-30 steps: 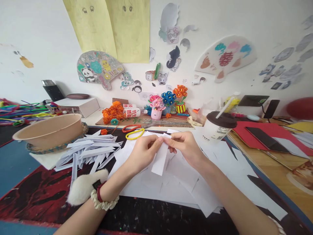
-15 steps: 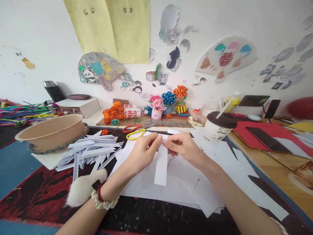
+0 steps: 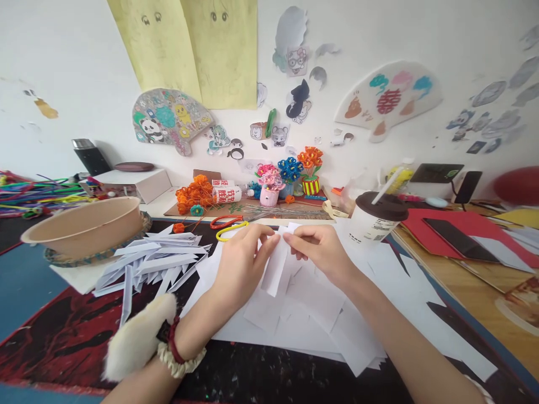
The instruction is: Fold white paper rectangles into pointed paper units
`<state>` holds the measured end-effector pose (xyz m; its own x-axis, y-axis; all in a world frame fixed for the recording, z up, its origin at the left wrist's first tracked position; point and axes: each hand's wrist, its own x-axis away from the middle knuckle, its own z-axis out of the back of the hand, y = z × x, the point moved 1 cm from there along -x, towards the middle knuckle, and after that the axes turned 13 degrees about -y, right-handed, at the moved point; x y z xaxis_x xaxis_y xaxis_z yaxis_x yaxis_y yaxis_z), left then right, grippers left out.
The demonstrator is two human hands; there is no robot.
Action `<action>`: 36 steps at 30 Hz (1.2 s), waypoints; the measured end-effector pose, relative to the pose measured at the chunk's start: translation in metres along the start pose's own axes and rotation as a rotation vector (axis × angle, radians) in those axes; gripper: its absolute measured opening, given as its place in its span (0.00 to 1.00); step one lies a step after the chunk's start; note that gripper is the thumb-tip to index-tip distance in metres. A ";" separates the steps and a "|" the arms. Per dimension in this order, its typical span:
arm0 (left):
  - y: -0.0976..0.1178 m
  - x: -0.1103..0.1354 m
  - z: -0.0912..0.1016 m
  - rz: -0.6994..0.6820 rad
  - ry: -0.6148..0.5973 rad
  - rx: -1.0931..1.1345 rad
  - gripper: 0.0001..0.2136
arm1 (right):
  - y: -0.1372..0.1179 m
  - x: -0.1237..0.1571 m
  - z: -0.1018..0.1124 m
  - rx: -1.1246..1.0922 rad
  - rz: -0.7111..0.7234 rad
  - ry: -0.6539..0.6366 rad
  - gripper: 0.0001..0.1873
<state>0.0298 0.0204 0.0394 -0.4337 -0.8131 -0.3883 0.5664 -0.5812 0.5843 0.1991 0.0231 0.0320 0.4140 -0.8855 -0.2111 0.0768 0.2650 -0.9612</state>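
Observation:
A narrow white paper strip (image 3: pixel 274 274) hangs tilted between my hands, its lower end pointing toward me. My left hand (image 3: pixel 243 262) pinches its upper left edge with thumb and forefinger. Opposite it, my right hand (image 3: pixel 319 247) is closed on the top right of the strip with thumb and fingers, the fingertips partly hidden. Loose white paper sheets (image 3: pixel 307 328) lie spread beneath both hands. To the left is a heap of folded paper strips (image 3: pixel 158 261). Scissors with one yellow and one orange handle (image 3: pixel 231 231) lie just beyond my left hand.
A beige basin (image 3: pixel 84 219) stands at the left. A lidded drink cup (image 3: pixel 377 219) is on the right, near a phone (image 3: pixel 458 238) on red paper (image 3: pixel 415 221). Craft flowers (image 3: pixel 290 171) line the back by the wall. A white fluffy wrist ornament (image 3: pixel 138 339) hangs from my left wrist.
The strip has gone from nearly upright to tilted, and its lower end has risen. My left hand has turned slightly, and the fluffy ornament has swung down and left.

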 end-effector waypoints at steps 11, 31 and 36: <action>0.006 0.003 -0.006 -0.044 -0.224 0.185 0.09 | 0.004 -0.001 0.005 -0.035 0.069 0.003 0.19; -0.005 -0.004 -0.003 0.258 -0.225 0.731 0.09 | -0.001 0.000 0.013 -0.013 -0.058 -0.089 0.12; -0.014 -0.004 -0.004 0.255 -0.083 0.568 0.12 | 0.001 -0.001 0.010 -0.033 -0.129 -0.149 0.12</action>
<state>0.0263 0.0314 0.0300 -0.3996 -0.9054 -0.1436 0.2083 -0.2422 0.9476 0.2082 0.0278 0.0334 0.5325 -0.8443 -0.0597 0.1087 0.1381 -0.9844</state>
